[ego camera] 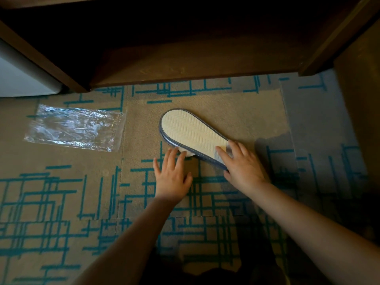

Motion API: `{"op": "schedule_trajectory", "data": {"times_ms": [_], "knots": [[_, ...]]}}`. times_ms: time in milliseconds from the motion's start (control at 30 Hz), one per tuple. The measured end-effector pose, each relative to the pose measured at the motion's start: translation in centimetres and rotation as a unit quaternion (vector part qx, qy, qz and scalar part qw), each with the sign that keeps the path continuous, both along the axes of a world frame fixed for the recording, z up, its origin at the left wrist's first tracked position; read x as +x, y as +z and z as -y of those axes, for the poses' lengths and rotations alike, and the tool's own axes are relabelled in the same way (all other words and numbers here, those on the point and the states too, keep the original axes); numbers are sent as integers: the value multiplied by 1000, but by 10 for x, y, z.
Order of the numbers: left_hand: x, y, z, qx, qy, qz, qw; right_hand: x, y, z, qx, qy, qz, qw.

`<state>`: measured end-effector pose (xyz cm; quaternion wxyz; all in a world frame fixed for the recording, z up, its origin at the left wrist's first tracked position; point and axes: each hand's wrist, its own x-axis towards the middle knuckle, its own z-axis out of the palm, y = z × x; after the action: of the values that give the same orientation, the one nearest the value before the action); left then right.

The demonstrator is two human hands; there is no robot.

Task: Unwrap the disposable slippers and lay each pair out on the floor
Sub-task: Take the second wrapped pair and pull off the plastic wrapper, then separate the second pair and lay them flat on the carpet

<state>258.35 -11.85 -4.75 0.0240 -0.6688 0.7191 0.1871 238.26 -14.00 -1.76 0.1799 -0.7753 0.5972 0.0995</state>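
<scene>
Cream ribbed-sole slippers with blue trim (191, 132) stacked sole-up on patterned carpet floor (61, 192); lower slipper mostly hidden. Left hand (172, 175) fingers spread flat, right hand (241, 163) fingers open on heel. Crumpled clear plastic wrapper (74, 128) well apart, left.

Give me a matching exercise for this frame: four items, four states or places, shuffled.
Items:
1. bag
2. slippers
3. left hand
4. right hand

States or places:
A. stacked, sole up
B. fingers on the sole's near end
C. flat on the carpet, fingertips at the white edge
D. empty, lying left of the slippers

Pairs: 1-D, 2-A, 3-C, 4-B
</scene>
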Motion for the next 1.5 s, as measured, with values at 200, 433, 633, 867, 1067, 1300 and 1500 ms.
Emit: {"op": "schedule_trajectory", "data": {"times_ms": [200, 433, 633, 867, 1067, 1300, 1500], "knots": [[-12, 2, 4, 44, -56, 1, 997, -19, 20, 25, 102, -39, 129, 986], [-15, -2, 26, -3, -21, -6, 1000, -42, 30, 42, -31, -204, 220, 953], [-28, 4, 31, -6, -10, -15, 1000, -47, 27, 42, -84, -293, 294, 906], [-8, 32, 31, -150, 244, -268, 920, -59, 21, 44, 10, -298, 322, 899], [37, 31, 18, -77, 17, -149, 986, -38, 6, 18, 149, -183, 299, 925], [44, 19, 15, 128, -65, -37, 989, -32, -5, -17, 56, -121, 157, 979], [48, 16, 13, 146, -67, -29, 987, -30, -10, -35, -59, -64, 21, 996]]}}
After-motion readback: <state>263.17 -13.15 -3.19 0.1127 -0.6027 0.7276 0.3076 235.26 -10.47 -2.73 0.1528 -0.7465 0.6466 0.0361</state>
